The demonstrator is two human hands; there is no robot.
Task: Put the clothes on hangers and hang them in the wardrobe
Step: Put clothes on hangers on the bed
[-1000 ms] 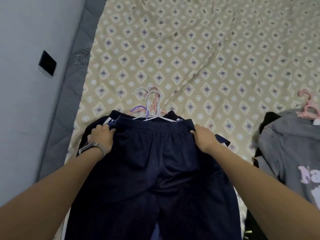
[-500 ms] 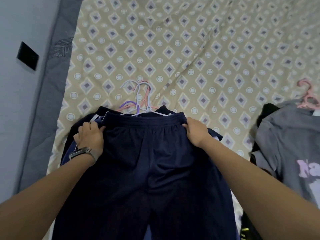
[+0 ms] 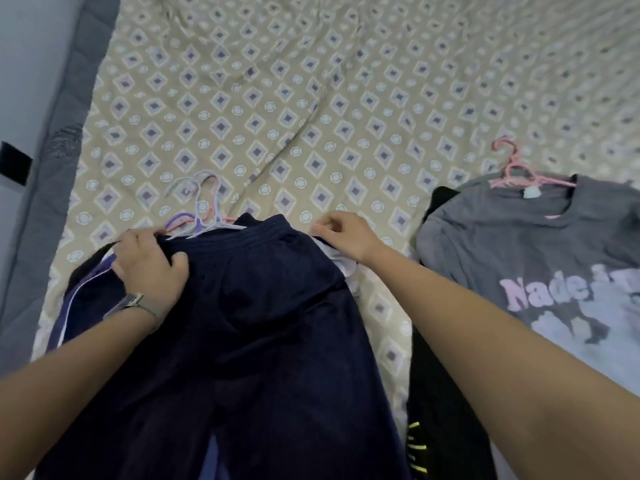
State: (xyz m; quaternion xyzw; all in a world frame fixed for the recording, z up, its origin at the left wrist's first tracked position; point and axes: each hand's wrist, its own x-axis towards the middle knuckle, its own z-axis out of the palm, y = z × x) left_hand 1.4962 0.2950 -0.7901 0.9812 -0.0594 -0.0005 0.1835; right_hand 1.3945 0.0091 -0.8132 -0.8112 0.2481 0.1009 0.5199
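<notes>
Dark navy trousers [image 3: 249,306] lie on the bed, waistband away from me, over other dark clothes with a white stripe [image 3: 74,299]. Several plastic hangers [image 3: 202,211], white, purple and pink, poke out from under the waistband. My left hand [image 3: 149,268] grips the left end of the waistband, thumb on top. My right hand [image 3: 346,235] is just off the right end of the waistband, its fingertips pinched together at a white hanger end [image 3: 341,263] that shows beneath it. What exactly it pinches is partly hidden.
A grey printed T-shirt [image 3: 540,258] on a pink hanger [image 3: 519,171] lies at the right, over a black garment [image 3: 446,403]. The patterned beige bedspread [image 3: 311,116] stretches ahead. A grey mattress edge [image 3: 55,161] and a wall run along the left.
My right hand has let go of the waistband and moved slightly right, onto the white piece under it. My left hand has bunched the left end of the waistband. The view has shifted left.
</notes>
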